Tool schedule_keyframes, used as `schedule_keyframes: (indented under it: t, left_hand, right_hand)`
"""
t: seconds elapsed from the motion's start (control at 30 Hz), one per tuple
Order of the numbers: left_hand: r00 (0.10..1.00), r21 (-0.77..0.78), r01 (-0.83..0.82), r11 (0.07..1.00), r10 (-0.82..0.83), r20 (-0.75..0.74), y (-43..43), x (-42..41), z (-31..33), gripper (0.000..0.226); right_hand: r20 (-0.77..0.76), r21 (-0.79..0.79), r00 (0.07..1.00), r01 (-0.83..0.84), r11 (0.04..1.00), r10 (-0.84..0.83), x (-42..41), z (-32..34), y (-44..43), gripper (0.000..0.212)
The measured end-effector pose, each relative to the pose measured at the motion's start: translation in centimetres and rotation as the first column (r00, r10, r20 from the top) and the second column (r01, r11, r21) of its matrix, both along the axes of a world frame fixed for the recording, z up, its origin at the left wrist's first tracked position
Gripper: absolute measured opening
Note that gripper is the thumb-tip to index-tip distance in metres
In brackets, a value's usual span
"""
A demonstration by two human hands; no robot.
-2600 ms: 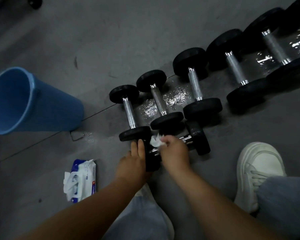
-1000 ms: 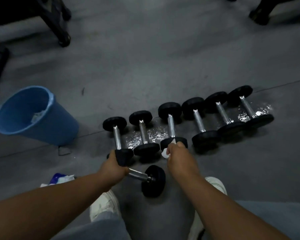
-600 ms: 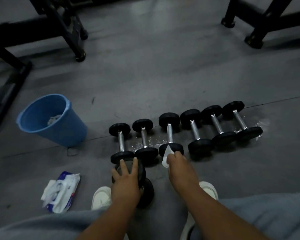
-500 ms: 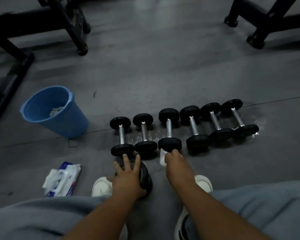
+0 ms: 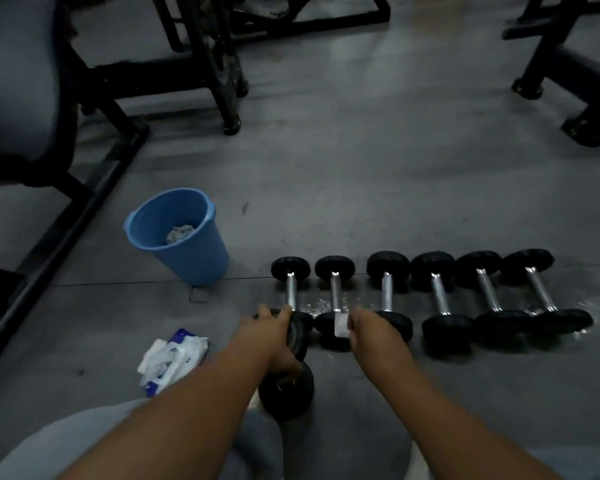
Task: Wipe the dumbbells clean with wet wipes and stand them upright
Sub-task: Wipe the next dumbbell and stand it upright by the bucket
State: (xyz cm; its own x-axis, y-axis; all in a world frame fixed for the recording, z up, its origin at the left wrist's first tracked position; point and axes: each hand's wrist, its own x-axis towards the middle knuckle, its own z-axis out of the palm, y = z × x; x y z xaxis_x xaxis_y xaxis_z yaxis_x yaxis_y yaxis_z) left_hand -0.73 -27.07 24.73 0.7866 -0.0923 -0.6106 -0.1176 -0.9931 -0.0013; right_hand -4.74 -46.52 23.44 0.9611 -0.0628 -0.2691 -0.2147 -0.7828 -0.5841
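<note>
Nearest the person, the nearest dumbbell [image 5: 288,396], carried slanting by one end a second ago, now stands on end on the floor [image 5: 326,168]; this unit is judged wiped and uprighted. The left hand [image 5: 267,337] has gone from spread fingers to a curled grip over its upper head, steadying it, and the right hand [image 5: 374,336] pinches the wet wipe [image 5: 341,325] just beside. Beyond, the row of six dumbbells [image 5: 439,296] lies flat, outstanding.
</note>
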Motion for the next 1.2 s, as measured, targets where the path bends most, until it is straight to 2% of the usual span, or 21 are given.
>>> schedule_keyframes:
  t: [0.07, 0.17, 0.3, 0.43, 0.67, 0.73, 0.9, 1.03, 1.13, 1.2]
  left_hand:
    - [0.999, 0.04, -0.007, 0.999, 0.005, 0.042, 1.8, 1.5, 2.2, 0.124]
    - [0.989, 0.088, -0.053, 0.995, 0.04, 0.145, 4.8, 3.8, 4.7, 0.12]
    - [0.966, 0.1, -0.116, 0.988, 0.088, 0.243, 8.4, 6.9, 5.1, 0.116]
    - [0.949, 0.069, -0.151, 0.986, 0.125, 0.289, 11.1, 9.7, 1.7, 0.116]
    - [0.943, 0.023, -0.211, 0.977, 0.197, 0.267, 12.1, 15.6, -4.7, 0.116]
    - [0.94, -0.005, -0.236, 0.972, 0.23, 0.251, 12.6, 16.7, -6.8, 0.117]
    - [0.952, 0.009, -0.193, 0.981, 0.185, 0.243, 12.9, 20.2, -8.5, 0.112]
    - [0.958, 0.01, -0.209, 0.978, 0.203, 0.204, 13.1, 20.8, -9.2, 0.119]
    - [0.949, -0.025, -0.243, 0.97, 0.243, 0.201, 13.3, 19.5, -10.0, 0.121]
    - [0.914, -0.092, -0.218, 0.972, 0.237, 0.33, 13.2, 18.0, -9.9, 0.116]
  right_hand:
    - [0.073, -0.025, 0.996, -0.048, 0.999, 0.05, 2.1, 1.4, 2.2, 0.01]
    - [0.193, -0.057, 0.966, -0.161, 0.985, 0.169, 5.0, 3.0, 5.6, 0.024]
    - [0.364, -0.155, 0.874, -0.284, 0.946, 0.322, 8.4, 2.7, 9.2, 0.036]
    - [0.298, -0.195, 0.867, -0.355, 0.914, 0.4, 10.5, 0.5, 11.4, 0.048]
    - [0.136, -0.237, 0.867, -0.442, 0.865, 0.48, 14.2, -4.9, 12.2, 0.058]
    - [0.121, -0.25, 0.85, -0.474, 0.844, 0.513, 15.1, -6.7, 12.1, 0.057]
    - [0.117, -0.279, 0.822, -0.512, 0.813, 0.558, 17.6, -10.0, 11.5, 0.045]
    - [0.058, -0.325, 0.89, -0.412, 0.851, 0.453, 19.8, -13.3, 10.5, 0.024]
    - [-0.065, -0.345, 0.938, -0.34, 0.875, 0.339, 21.3, -15.8, 9.7, 0.015]
    - [-0.181, -0.288, 0.963, -0.247, 0.925, 0.201, 21.9, -16.9, 9.5, 0.021]
